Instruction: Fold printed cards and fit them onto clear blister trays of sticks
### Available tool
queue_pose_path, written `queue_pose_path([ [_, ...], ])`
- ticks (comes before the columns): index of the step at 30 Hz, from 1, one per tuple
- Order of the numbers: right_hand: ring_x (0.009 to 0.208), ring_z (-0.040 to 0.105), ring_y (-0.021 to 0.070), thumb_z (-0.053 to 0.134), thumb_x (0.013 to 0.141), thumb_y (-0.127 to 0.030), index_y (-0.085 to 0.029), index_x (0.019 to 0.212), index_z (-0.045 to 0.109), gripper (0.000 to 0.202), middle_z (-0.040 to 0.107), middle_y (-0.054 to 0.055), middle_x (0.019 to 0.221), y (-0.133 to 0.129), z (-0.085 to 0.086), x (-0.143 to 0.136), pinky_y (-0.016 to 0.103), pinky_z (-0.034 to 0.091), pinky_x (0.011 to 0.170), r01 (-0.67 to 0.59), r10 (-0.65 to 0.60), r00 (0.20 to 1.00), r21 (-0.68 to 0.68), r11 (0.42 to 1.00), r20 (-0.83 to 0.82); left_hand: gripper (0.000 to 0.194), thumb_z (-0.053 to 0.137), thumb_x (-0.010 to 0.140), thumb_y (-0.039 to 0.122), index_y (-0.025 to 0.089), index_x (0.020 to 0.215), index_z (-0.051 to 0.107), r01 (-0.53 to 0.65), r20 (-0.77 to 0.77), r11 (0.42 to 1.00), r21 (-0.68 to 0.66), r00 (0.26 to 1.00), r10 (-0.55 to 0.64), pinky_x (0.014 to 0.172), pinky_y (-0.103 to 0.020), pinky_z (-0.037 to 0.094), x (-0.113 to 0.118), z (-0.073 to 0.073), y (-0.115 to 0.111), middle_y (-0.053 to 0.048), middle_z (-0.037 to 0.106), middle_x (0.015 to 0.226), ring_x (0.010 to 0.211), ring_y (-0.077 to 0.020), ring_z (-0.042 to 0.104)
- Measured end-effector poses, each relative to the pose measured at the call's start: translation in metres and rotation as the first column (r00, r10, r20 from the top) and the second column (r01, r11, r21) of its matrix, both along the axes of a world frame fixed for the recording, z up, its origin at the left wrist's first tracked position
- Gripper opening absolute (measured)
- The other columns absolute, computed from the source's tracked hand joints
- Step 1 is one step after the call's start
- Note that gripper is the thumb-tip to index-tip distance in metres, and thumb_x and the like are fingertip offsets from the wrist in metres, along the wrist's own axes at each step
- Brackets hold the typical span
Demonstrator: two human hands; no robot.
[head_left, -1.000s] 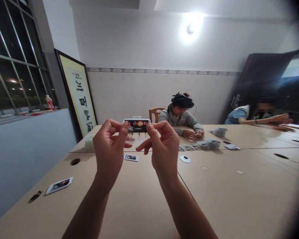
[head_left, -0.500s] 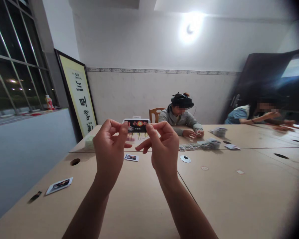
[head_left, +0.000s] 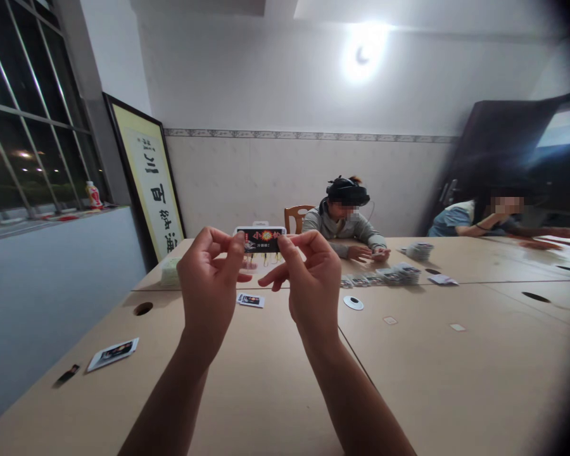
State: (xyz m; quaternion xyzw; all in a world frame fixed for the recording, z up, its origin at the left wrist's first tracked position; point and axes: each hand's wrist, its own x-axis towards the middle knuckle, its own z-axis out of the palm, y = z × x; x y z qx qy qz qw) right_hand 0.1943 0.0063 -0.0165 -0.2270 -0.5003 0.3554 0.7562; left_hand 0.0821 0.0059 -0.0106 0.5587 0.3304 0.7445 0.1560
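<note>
Raised above the table, a small clear plastic box (head_left: 262, 258) carries a black label (head_left: 265, 240) with red and white characters. Below the label, thin gold-coloured pieces that look like fish hooks show through it. My left hand (head_left: 210, 269) pinches the box's left end, thumb against the label. At the right end, my right hand (head_left: 315, 272) grips it the same way, its lower fingers partly curled beneath. Just behind my hands, a white packet of labels (head_left: 251, 301) lies on the table.
Another label packet (head_left: 113, 354) and a dark strip (head_left: 67, 375) lie at left. Stacked boxes (head_left: 401, 274) sit toward the back right, before a seated person (head_left: 344, 218). A second person (head_left: 475, 221) sits farther right. The table (head_left: 266, 392) has round cable holes and a white ring cover (head_left: 353, 303).
My hands and the box stay practically still. Across the table, the person at far right has shifted an arm, and the nearer person's hands have moved slightly.
</note>
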Motion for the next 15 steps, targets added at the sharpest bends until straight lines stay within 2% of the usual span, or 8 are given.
queue_pose_path([
  [6, 0.038, 0.067, 0.0104, 0.072, 0.083, -0.04, -0.02, 0.076, 0.051, 0.029, 0.066, -0.006, 0.072, 0.0024, -0.0023, -0.0006, 0.016, 0.039, 0.03, 0.006, -0.006, 1.0, 0.009, 1.0, -0.002, 0.026, 0.069, 0.085, 0.032, 0.02, 0.069, 0.051, -0.014, -0.008, 1.0, -0.003, 1.0, 0.014, 0.033, -0.017, 0.053, -0.0003, -0.0002, 0.0, 0.006, 0.062, 0.056, 0.037, -0.0086, 0.058],
  [15, 0.038, 0.067, 0.0104, 0.072, 0.084, -0.038, -0.02, 0.076, 0.051, 0.03, 0.066, -0.005, 0.078, 0.0062, -0.004, -0.0013, 0.016, 0.04, 0.03, 0.012, -0.011, 1.0, 0.019, 1.0, -0.008, 0.025, 0.07, 0.084, 0.033, 0.02, 0.071, 0.052, -0.002, -0.002, 1.0, -0.014, 1.0, 0.002, 0.033, -0.019, 0.055, -0.0003, -0.0002, 0.0017, 0.006, 0.061, 0.057, 0.043, -0.0134, 0.066],
])
